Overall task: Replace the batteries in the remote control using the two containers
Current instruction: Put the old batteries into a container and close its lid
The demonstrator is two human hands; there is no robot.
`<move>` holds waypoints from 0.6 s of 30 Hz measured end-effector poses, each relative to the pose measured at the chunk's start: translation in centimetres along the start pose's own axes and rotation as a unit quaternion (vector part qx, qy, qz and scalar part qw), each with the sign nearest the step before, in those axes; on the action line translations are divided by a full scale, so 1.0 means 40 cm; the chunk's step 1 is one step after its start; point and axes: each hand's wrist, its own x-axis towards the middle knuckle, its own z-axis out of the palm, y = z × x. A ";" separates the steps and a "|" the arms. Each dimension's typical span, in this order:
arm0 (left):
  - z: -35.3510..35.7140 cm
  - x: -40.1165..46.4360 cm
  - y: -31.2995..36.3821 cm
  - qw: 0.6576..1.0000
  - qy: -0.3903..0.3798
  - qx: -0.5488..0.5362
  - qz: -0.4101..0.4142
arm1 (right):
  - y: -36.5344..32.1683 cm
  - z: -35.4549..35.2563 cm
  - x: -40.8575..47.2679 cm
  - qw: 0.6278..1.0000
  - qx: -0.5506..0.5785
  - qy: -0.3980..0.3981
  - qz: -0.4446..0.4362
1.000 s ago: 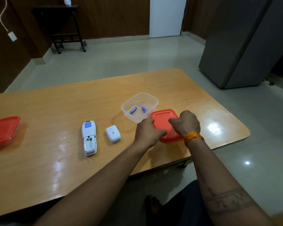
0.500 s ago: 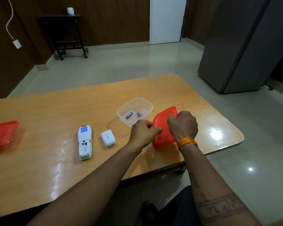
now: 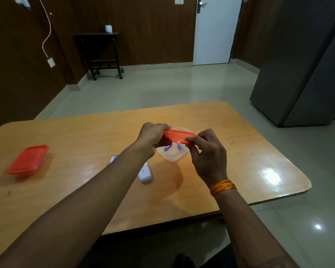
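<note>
Remote (image 3: 113,158) mostly hidden under left forearm; only a blue-white corner shows. Its white cover (image 3: 145,173) is partly hidden too. Count: two blue batteries (image 3: 167,147) in the clear tub (image 3: 172,156), two red lids, one shut container (image 3: 28,160) far left on table (image 3: 240,161). Left hand (image 3: 153,135) and right hand (image 3: 208,153) each pinch an edge of the lid (image 3: 179,136). Half a second ago it stood tilted beside the tub; now it is level above it.
</note>
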 end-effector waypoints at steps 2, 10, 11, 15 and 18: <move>-0.019 0.018 -0.005 1.000 0.010 -0.017 -0.007 | -0.011 0.013 0.000 0.999 0.026 0.006 0.033; -0.047 0.082 -0.038 0.999 -0.003 -0.037 0.028 | -0.077 0.056 0.028 0.824 0.301 0.068 0.476; -0.049 0.088 -0.044 0.999 -0.009 -0.024 0.032 | -0.077 0.063 0.028 0.808 0.320 0.064 0.490; -0.067 0.135 -0.060 0.994 -0.001 0.076 0.076 | -0.057 0.094 0.036 0.800 0.318 0.069 0.505; -0.073 0.176 -0.064 0.972 0.031 0.197 0.122 | -0.042 0.128 0.041 0.805 0.291 0.059 0.513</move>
